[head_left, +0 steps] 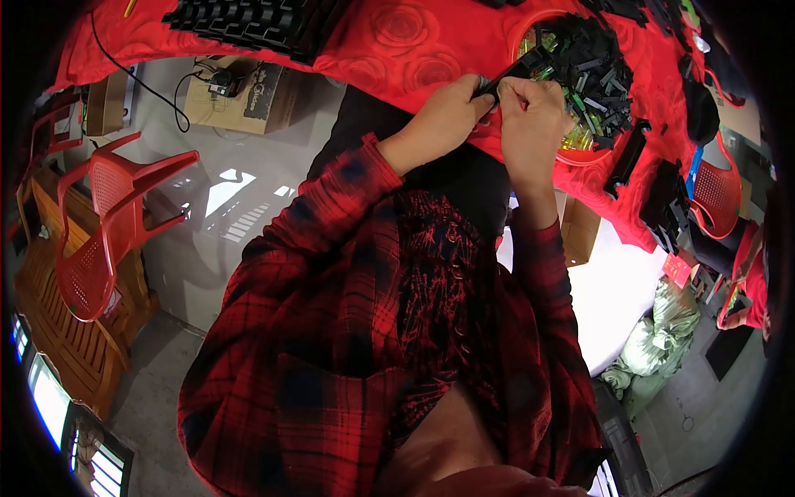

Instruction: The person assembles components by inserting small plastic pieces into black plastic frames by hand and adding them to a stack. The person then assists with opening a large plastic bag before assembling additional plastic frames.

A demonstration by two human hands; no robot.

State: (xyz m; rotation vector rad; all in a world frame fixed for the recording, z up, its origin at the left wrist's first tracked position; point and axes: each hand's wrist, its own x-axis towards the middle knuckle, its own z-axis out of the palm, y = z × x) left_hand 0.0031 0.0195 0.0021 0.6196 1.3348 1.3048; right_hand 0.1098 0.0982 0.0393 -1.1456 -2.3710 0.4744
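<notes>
My left hand (447, 116) is closed around a long black plastic part (530, 63) at the table's near edge. The part slants up to the right, its far end over a red-rimmed basin (590, 156). Close beside it, my right hand (532, 112) is closed, thumb and fingers pinched against the near end of the part. Whether a small piece sits in that pinch is hidden. Loose small black plastic pieces (592, 70) fill most of the basin, with yellow and green see-through pieces (580, 132) among them.
Black ridged parts (248, 26) lie in rows on the red tablecloth (397, 70). More black parts (662, 203) lie right of the basin. Left are a red plastic chair (124, 199), a wooden bench (70, 340) and a cardboard box (236, 103). Pale green sacks (658, 340) stand right.
</notes>
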